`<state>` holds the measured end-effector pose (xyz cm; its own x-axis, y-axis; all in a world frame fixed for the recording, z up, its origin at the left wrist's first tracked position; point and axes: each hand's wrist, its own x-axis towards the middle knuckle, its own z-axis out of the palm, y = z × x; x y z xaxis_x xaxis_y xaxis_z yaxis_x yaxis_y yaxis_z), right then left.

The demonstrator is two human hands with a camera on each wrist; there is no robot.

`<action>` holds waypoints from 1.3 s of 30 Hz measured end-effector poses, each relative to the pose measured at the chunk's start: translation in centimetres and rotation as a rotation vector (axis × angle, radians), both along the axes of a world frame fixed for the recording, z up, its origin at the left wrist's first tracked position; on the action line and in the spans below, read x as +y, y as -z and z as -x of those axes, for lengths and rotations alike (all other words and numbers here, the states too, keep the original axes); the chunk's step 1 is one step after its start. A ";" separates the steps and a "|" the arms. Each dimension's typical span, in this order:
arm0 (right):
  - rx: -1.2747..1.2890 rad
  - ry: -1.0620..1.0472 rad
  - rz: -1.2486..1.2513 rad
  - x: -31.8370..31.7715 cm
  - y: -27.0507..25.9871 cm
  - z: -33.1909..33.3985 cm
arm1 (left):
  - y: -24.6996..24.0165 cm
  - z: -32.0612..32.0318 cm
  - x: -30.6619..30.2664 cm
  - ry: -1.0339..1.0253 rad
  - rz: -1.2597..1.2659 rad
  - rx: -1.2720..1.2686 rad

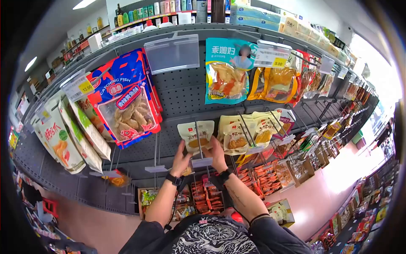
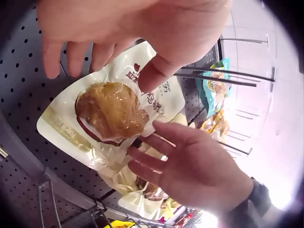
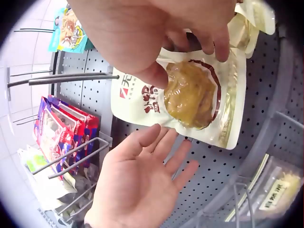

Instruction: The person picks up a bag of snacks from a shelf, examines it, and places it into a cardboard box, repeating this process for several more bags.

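Note:
A cream pouch (image 1: 204, 137) with a clear window showing brown meat hangs from a hook on the perforated grey rack, in the middle of the head view. At its lower left edge is my left hand (image 1: 181, 161), fingers extended and slightly apart. My right hand (image 1: 217, 155) is at the lower right edge, its fingers likewise loose. In the right wrist view, the right thumb overlaps the pouch (image 3: 192, 97) front beside the meat window. The left wrist view has the left thumb over the pouch (image 2: 111, 111) near its printed characters.
Similar cream pouches (image 1: 237, 137) hang just right. Blue-and-red fish snack bags (image 1: 127, 101) hang upper left, beside white bags (image 1: 59, 135). A teal bag (image 1: 226, 72) hangs upper right. Metal hooks with price-tag holders (image 1: 202, 162) jut toward me. Boxes of red packets (image 1: 207, 199) stand below.

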<state>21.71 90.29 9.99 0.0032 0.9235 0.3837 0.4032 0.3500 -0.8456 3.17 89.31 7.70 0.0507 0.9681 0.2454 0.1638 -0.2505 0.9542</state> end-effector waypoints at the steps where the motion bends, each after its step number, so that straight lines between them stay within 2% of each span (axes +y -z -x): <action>1: -0.052 0.018 -0.073 -1.0 -0.6 0.0 | -0.6 0.3 -0.6 0.012 0.002 -0.007; 2: -0.200 0.116 -0.220 -2.1 -1.0 0.0 | -1.0 0.6 -1.7 0.035 0.052 -0.102; 4: -0.247 0.137 -0.225 -4.6 -2.3 -0.3 | -1.3 1.1 -3.7 0.093 0.103 -0.356; 5: -0.290 0.137 -0.247 -5.7 -3.0 -0.5 | -1.5 1.8 -4.9 0.112 0.103 -0.341; 6: -0.121 0.141 -0.173 -6.8 -3.6 -0.3 | -3.1 2.0 -6.5 0.107 0.172 -0.338; 7: -0.125 0.159 -0.163 -7.5 -4.2 -0.6 | -4.5 2.2 -7.8 0.098 0.243 -0.333; 9: 0.007 0.127 -0.055 -9.5 -4.6 -1.0 | -4.9 3.0 -9.5 0.129 0.289 -0.321; 10: 0.081 0.142 -0.077 -10.3 -4.5 -1.0 | -5.0 3.6 -10.6 0.142 0.317 -0.307; 13: 0.028 0.149 0.048 -13.3 -5.0 -1.6 | -5.7 4.3 -14.0 0.219 0.349 -0.303; 17: 0.006 0.126 0.045 -16.5 -6.1 -2.8 | -7.0 3.9 -17.3 0.260 0.361 -0.315; 25: 0.078 0.031 -0.024 -16.7 -7.6 -4.8 | -8.4 2.4 -19.3 0.226 0.324 -0.238; 27: 0.048 0.006 -0.046 -16.4 -8.1 -5.6 | -8.6 1.8 -20.1 0.189 0.351 -0.295; 29: 0.069 -0.029 -0.109 -15.8 -8.4 -6.1 | -9.1 0.7 -20.5 0.165 0.347 -0.246; 32: 0.075 -0.073 -0.081 -15.5 -7.8 -7.3 | -8.8 -0.9 -21.0 0.102 0.324 -0.256; 33: 0.117 -0.100 -0.034 -16.0 -7.4 -8.0 | -8.5 -1.7 -21.3 0.131 0.342 -0.244; 35: 0.190 -0.101 0.019 -17.4 -5.4 -9.8 | -7.6 -3.6 -22.1 0.046 0.373 -0.171; 36: 0.273 -0.136 0.276 -18.6 -5.0 -11.2 | -6.9 -4.5 -22.3 0.077 0.417 -0.152; 37: 0.282 -0.105 0.289 -19.6 -4.1 -12.9 | -6.0 -5.8 -22.3 0.103 0.437 -0.143; 39: 0.389 -0.125 0.554 -21.5 -0.8 -16.4 | -3.7 -8.1 -22.7 0.218 0.529 -0.158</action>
